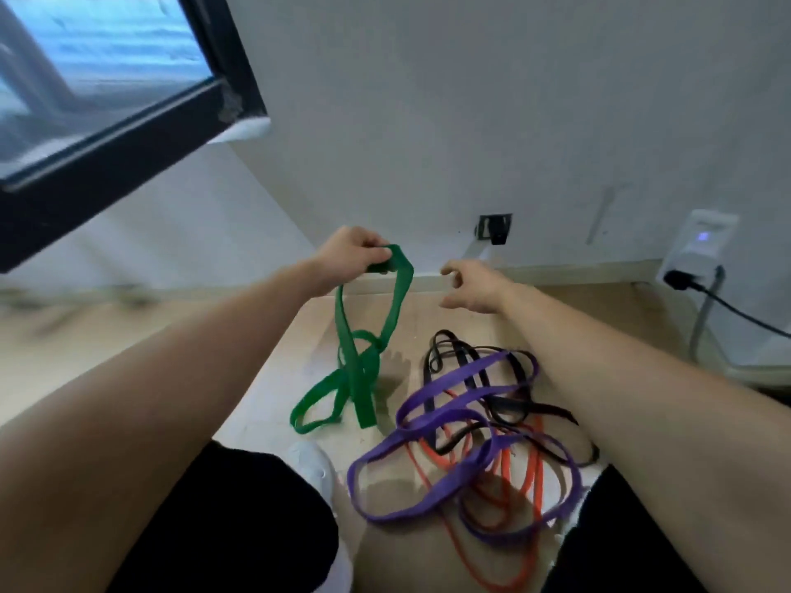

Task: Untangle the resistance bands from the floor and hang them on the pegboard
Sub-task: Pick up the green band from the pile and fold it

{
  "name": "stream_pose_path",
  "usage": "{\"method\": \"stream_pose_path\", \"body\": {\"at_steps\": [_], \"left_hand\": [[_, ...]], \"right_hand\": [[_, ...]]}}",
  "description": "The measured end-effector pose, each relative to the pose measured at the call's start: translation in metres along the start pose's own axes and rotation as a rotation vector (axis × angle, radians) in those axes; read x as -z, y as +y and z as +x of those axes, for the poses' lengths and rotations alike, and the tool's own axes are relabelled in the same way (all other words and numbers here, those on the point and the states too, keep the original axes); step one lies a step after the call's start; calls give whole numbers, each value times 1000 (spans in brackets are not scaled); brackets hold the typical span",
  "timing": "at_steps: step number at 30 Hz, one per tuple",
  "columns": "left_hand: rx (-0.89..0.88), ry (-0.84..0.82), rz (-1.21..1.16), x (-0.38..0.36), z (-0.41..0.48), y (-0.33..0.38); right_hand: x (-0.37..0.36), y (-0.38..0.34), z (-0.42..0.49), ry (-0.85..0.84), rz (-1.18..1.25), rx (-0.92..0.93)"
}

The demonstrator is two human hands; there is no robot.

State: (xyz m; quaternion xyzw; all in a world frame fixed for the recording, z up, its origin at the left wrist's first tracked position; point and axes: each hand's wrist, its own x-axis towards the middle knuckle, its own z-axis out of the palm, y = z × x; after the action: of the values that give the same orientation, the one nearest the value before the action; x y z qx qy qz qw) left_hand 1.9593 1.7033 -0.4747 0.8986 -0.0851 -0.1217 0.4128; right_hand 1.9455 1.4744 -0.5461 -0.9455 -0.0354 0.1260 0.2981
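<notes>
Gripping the limp green band [396,301] at its top fold, left hand [349,252] dangles it, apparently knotted midway; right hand [475,288] hovers loosely open, empty.

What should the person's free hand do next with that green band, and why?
Probably the right hand should take the green band below the left hand and work the twist loose. The band hangs knotted on itself, and the right hand is open and close by.
</notes>
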Motion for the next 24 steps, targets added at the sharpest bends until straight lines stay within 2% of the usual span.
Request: {"method": "stream_pose_path", "body": {"at_steps": [5, 8, 10, 13, 16, 20, 24], "left_hand": [[-85, 31, -160, 53, -16, 37], [-159, -3, -257, 67, -21, 62], [-221, -37, -262, 71, -19, 76], [-308, -5, -359, 73, -16, 96], [-390, 26, -535, 80, -14, 111], [-433, 100, -657, 93, -9, 107], [-392, 161, -683, 106, -8, 69]], "right_hand": [[43, -50, -5, -104, -62, 67], [51, -72, -10, -171, 82, 71], [50, -81, -12, -158, 139, 129], [47, -86, -11, -136, 243, 193], [44, -88, 1, -109, 359, 157], [32, -85, 20, -19, 562, 127], [15, -69, 45, -87, 487, 84]]}}
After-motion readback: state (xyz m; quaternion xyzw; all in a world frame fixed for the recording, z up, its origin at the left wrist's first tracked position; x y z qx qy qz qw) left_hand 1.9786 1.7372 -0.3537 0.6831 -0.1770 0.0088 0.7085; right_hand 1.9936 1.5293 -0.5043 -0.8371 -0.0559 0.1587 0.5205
